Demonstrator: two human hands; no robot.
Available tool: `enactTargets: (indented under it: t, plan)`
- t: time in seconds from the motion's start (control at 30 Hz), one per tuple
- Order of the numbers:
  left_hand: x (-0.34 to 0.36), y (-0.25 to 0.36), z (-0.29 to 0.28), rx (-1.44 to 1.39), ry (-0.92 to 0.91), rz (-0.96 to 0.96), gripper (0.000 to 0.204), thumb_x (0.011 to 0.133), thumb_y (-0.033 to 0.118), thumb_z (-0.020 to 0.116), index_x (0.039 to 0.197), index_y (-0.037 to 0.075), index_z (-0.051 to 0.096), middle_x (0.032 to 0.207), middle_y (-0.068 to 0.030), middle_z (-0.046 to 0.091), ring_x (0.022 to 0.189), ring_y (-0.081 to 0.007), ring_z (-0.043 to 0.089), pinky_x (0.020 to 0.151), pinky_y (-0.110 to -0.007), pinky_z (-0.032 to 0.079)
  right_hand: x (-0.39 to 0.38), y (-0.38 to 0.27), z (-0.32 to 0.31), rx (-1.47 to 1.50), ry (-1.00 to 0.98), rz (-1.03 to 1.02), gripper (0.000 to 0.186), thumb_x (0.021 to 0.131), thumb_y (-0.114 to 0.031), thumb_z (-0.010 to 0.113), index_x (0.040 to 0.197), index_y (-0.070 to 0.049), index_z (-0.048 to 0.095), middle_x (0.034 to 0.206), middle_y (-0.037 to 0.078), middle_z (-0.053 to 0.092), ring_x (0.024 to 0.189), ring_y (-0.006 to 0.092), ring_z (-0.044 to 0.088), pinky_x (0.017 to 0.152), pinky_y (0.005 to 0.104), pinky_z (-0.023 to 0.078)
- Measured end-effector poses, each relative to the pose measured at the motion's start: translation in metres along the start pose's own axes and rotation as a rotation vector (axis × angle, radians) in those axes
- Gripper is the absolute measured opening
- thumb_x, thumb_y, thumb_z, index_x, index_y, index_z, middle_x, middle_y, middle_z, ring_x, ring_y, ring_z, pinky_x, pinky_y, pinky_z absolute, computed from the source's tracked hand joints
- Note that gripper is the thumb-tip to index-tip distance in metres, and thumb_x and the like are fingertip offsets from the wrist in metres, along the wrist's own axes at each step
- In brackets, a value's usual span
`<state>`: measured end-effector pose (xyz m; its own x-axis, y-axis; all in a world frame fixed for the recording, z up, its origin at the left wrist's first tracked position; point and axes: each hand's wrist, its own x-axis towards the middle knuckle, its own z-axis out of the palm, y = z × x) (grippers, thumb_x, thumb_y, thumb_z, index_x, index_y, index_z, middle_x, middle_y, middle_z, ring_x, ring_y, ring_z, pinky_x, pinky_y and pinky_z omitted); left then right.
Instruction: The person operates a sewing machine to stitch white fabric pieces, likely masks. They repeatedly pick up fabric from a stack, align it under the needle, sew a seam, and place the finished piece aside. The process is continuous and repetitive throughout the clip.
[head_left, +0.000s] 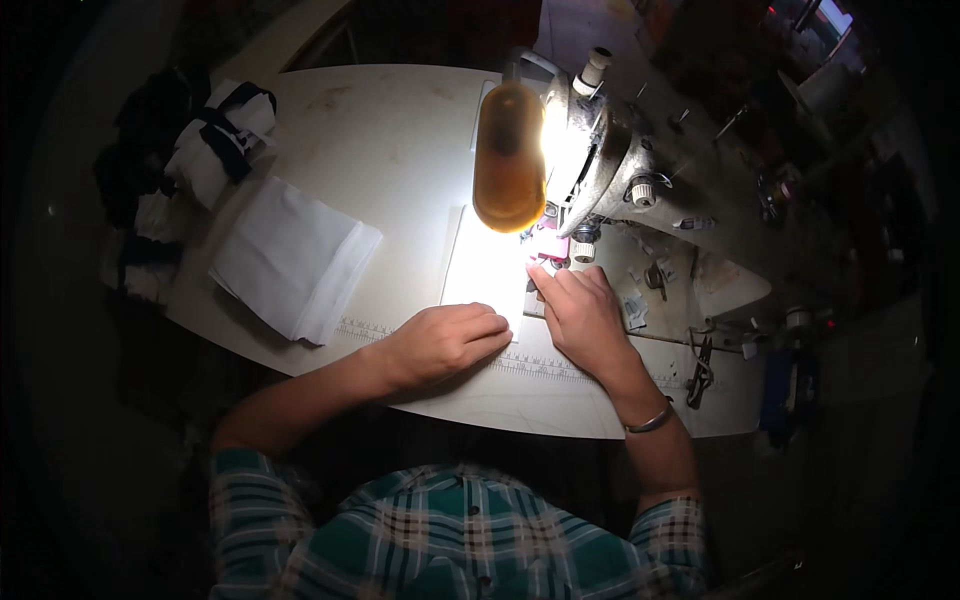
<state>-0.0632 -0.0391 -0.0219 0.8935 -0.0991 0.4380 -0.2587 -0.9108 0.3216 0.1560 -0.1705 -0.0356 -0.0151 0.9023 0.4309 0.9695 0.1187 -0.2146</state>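
A brightly lit white cloth piece point(481, 265) lies flat on the machine table, its right edge by the pink part point(549, 240) at the needle area of a sewing machine point(600, 150). My left hand point(455, 340) is closed on the cloth's near edge, fingers pressed together. Just in front of the machine's needle area, my right hand point(580, 310) pinches the cloth's right edge; its index finger points forward and the other fingers curl. Glare washes out the cloth near the needle, and the fingertips partly hide its edge.
An amber lamp-like cover point(510, 160) hangs over the cloth. Folded white cloths point(290, 260) are stacked at left, with black-and-white bundles point(215, 145) beyond. A ruler scale point(540, 368) runs along the near table edge. Small metal parts point(655, 277) and scraps lie right of the machine.
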Motion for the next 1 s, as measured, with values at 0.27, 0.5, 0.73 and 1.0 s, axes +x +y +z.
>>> enactTargets:
  t: [0.27,0.5,0.73,1.0]
  plan:
    - [-0.001,-0.003,-0.004,0.047,-0.006,0.023,0.027,0.089,0.004,0.074,0.116,-0.003,0.074,0.112,-0.0125,0.072,0.104,-0.0270,0.072,0.083,-0.036,0.062,-0.004,-0.002,-0.008,0.011,-0.017,-0.085,0.042,0.093,-0.003,0.060,0.133,-0.011,0.073,0.083,0.005,0.057,0.080,0.0242,0.056,0.082,0.0373,0.043]
    - [0.001,-0.008,-0.001,0.056,0.042,-0.014,0.027,0.091,0.003,0.073,0.117,-0.004,0.072,0.112,-0.0134,0.072,0.104,-0.0290,0.072,0.085,-0.038,0.062,-0.004,-0.001,-0.006,0.023,-0.012,-0.085,0.041,0.092,-0.005,0.063,0.131,-0.011,0.073,0.083,0.005,0.056,0.079,0.0249,0.055,0.079,0.0384,0.043]
    - [0.005,-0.013,0.001,0.056,0.053,-0.071,0.028,0.093,0.003,0.073,0.119,-0.005,0.072,0.114,-0.0151,0.072,0.105,-0.0321,0.072,0.089,-0.041,0.061,-0.004,-0.002,-0.007,0.037,-0.008,-0.082,0.038,0.092,-0.005,0.063,0.128,-0.010,0.074,0.083,0.006,0.056,0.079,0.0254,0.056,0.080,0.0387,0.044]
    - [0.012,-0.019,0.002,0.064,0.079,-0.099,0.026,0.093,0.003,0.072,0.118,-0.005,0.072,0.113,-0.0156,0.071,0.105,-0.0327,0.071,0.090,-0.042,0.059,-0.004,-0.001,-0.008,0.042,-0.020,-0.081,0.037,0.093,-0.005,0.063,0.128,-0.010,0.074,0.082,0.006,0.055,0.079,0.0253,0.057,0.080,0.0383,0.045]
